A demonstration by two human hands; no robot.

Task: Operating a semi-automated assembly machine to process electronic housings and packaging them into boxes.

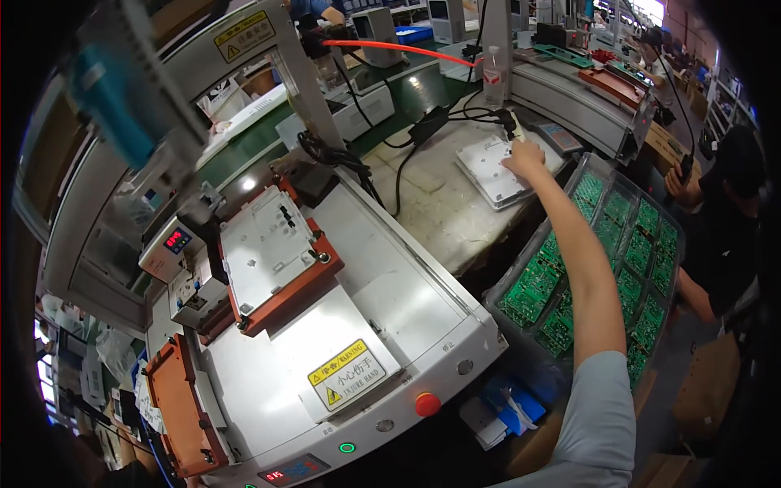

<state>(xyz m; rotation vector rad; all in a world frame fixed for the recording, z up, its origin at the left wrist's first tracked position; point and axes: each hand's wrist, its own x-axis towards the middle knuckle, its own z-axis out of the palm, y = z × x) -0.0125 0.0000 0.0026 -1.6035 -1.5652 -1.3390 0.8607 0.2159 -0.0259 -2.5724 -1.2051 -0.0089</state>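
Observation:
My right arm reaches far forward from the lower right. At its end my right hand (527, 159) is closed, its fingers curled at the right edge of a white plastic panel (480, 159). A pale, narrow piece with a black end (514, 127) rises just beyond the fingers; I cannot make out what it is. The panel lies on a worn pale work surface (423, 175). My left hand is out of view. Another white panel (268, 244) with small black parts sits in an orange-brown fixture (332, 254) on the machine.
Right of my forearm is a clear tray (590, 163) of green circuit boards. The machine's front carries a red stop button (427, 404). Above the bed hangs a blurred teal tool (114, 106). A bottle (493, 77) and black cables stand behind. A co-worker (732, 195) is at the right.

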